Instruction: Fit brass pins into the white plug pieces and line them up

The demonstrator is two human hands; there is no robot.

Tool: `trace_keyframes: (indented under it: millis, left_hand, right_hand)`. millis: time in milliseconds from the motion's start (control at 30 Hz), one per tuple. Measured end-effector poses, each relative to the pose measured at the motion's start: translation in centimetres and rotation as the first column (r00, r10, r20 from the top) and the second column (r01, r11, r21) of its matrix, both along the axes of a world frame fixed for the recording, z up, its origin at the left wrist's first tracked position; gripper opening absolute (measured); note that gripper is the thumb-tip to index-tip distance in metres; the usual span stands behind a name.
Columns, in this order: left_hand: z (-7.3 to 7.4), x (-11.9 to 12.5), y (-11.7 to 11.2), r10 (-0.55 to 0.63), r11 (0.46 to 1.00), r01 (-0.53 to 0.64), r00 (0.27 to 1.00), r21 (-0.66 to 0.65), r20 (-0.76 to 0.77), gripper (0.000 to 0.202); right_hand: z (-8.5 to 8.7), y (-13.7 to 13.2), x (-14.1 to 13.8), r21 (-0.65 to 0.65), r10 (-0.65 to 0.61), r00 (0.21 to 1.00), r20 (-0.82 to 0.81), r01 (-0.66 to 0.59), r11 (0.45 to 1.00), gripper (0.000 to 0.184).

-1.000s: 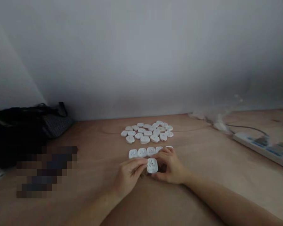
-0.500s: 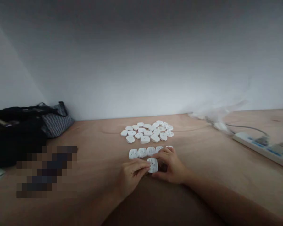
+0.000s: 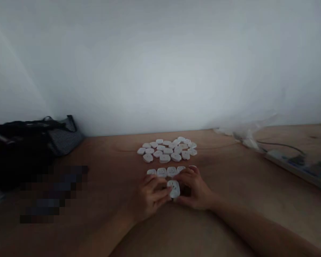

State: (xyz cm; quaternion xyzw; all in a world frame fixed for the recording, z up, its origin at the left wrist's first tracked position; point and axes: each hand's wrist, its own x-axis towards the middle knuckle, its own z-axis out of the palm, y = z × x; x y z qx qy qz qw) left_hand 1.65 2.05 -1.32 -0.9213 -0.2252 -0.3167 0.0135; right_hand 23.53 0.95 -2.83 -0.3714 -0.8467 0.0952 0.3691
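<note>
Left hand (image 3: 148,198) and right hand (image 3: 195,189) both pinch one white socket cover (image 3: 173,188), low over the wooden table (image 3: 238,185) just before the row of covers (image 3: 166,172), where a slipping fingertip could drop it and scatter that row.

At the lower left of the frame, a pixelated block (image 3: 53,194) hid whatever lay there on the table (image 3: 109,157). The black bag (image 3: 18,157) was cut off by the left edge, and the power strip (image 3: 294,163) by the right edge. The fingers of the left hand (image 3: 148,196) and the right hand (image 3: 196,189) covered the sides of the white socket cover (image 3: 173,188) and part of the row of covers (image 3: 166,171) behind it. The details on the covers were too small to tell. Both forearms left the frame at the bottom.
</note>
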Motion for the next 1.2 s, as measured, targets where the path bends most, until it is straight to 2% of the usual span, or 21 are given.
trace_keyframes:
  millis: [100, 167, 233, 333, 433, 500, 600, 700, 800, 867, 1000, 1100, 1200]
  left_hand:
    - [0.4, -0.6, 0.2, 0.035, 0.996, -0.034, 0.999, -0.078, 0.012, 0.020]
    - [1.1, -1.5, 0.5, 0.091, 0.973, -0.086, 0.996, -0.214, 0.012, 0.017]
    - [1.8, -2.5, 0.9, 0.097, 0.910, -0.124, 0.991, -0.395, -0.089, 0.013]
    - [2.3, -3.6, 1.6, 0.098, 0.780, -0.221, 0.967, -0.586, -0.235, 0.019]
    - [2.3, -3.9, 1.9, 0.088, 0.683, -0.262, 0.956, -0.682, -0.280, 0.023]
    - [2.2, -3.8, 2.0, 0.065, 0.661, -0.255, 0.956, -0.706, -0.285, 0.017]
    - [2.2, -3.6, 1.9, 0.056, 0.677, -0.234, 0.962, -0.697, -0.269, 0.009]
    - [2.0, -3.3, 1.8, 0.122, 0.673, -0.230, 0.972, -0.703, -0.202, 0.007]
    - [1.3, -2.5, 1.6, 0.182, 0.659, -0.161, 0.982, -0.735, -0.052, 0.008]
    - [0.7, -1.7, 1.5, 0.213, 0.673, -0.083, 0.973, -0.735, 0.085, 0.008]
    - [-0.2, 0.4, 0.9, 0.292, 0.750, 0.006, 0.894, -0.661, 0.340, 0.011]
    - [-0.3, 1.4, 0.5, 0.301, 0.814, -0.007, 0.860, -0.580, 0.412, 0.009]
    - [-0.4, 1.8, 0.3, 0.232, 0.861, 0.020, 0.874, -0.509, 0.428, 0.008]
  right_hand:
    - [0.1, -0.1, 0.0, -0.012, -0.005, 1.000, 0.006, 0.005, 1.000, 0.047]
    - [0.2, -0.1, 0.0, -0.037, -0.010, 1.000, 0.010, 0.010, 0.999, 0.044]
    - [0.3, -0.1, 0.1, -0.053, -0.023, 1.000, 0.010, 0.024, 0.998, 0.044]
    - [0.2, 0.0, 0.1, -0.055, -0.034, 0.999, 0.013, 0.034, 0.998, 0.046]
    - [0.2, -0.1, 0.1, -0.055, -0.028, 1.000, 0.014, 0.028, 0.998, 0.047]
    - [0.2, -0.1, 0.0, -0.050, -0.026, 1.000, 0.010, 0.026, 0.998, 0.047]
    - [0.2, -0.1, 0.0, -0.048, -0.018, 1.000, 0.011, 0.019, 0.999, 0.046]
    - [0.2, -0.1, 0.0, -0.045, -0.024, 1.000, 0.009, 0.025, 0.999, 0.047]
    - [0.2, 0.0, 0.0, -0.044, -0.015, 1.000, 0.015, 0.016, 0.999, 0.045]
    - [0.2, 0.0, 0.0, -0.048, -0.005, 1.000, 0.011, 0.006, 0.999, 0.045]
    - [0.2, -0.1, 0.0, -0.043, -0.001, 1.000, 0.000, 0.001, 0.999, 0.046]
    - [0.3, -0.2, 0.0, -0.036, 0.020, 1.000, -0.003, -0.020, 0.999, 0.049]
    - [0.3, -0.2, -0.1, -0.044, 0.022, 1.000, 0.000, -0.022, 0.999, 0.051]
